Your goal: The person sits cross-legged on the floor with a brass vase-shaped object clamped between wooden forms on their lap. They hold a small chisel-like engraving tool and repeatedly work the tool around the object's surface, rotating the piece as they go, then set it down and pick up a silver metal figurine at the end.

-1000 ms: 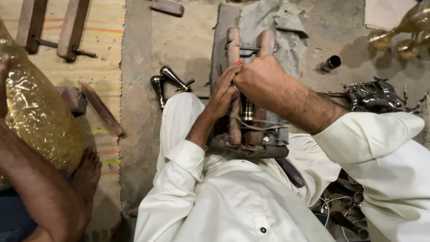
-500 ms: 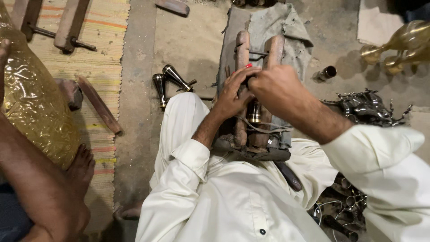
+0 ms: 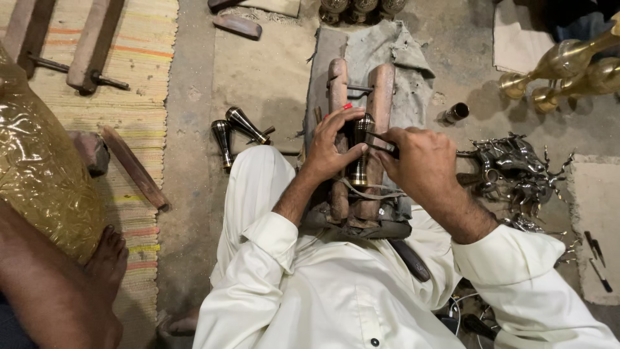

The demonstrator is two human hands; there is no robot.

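My left hand [image 3: 332, 145] is wrapped around a small dark metal piece with brass bands [image 3: 360, 152], fingers curled over its left side and thumb pressing near its lower part, so it is gripped firmly, standing upright just above the middle of the frame. My right hand [image 3: 420, 161] is pinched tight on a thin dark tool [image 3: 381, 143], whose tip meets the upper part of that piece. The piece sits between two upright wooden bars [image 3: 381, 97] of a clamp, which runs from the centre up toward the top of the frame, with a cord looped across the bars just below the piece. A grey cloth [image 3: 403, 58] lies under and beside the clamp, top centre. My white sleeves and lap fill the lower middle. Just left of my left wrist, two similar dark-and-brass fittings [image 3: 236, 129] lie on the bare floor. Right of my right hand there is a tangle of small silvery metal figures [image 3: 516, 168], and a little dark cylinder [image 3: 456, 113] sits above them. In the upper right corner stand shiny brass stems [image 3: 562, 71]. At the left edge I see a striped woven mat [image 3: 139, 84], a large embossed brass vessel [image 3: 39, 174], and another person's bare foot [image 3: 106, 258] at the lower left.
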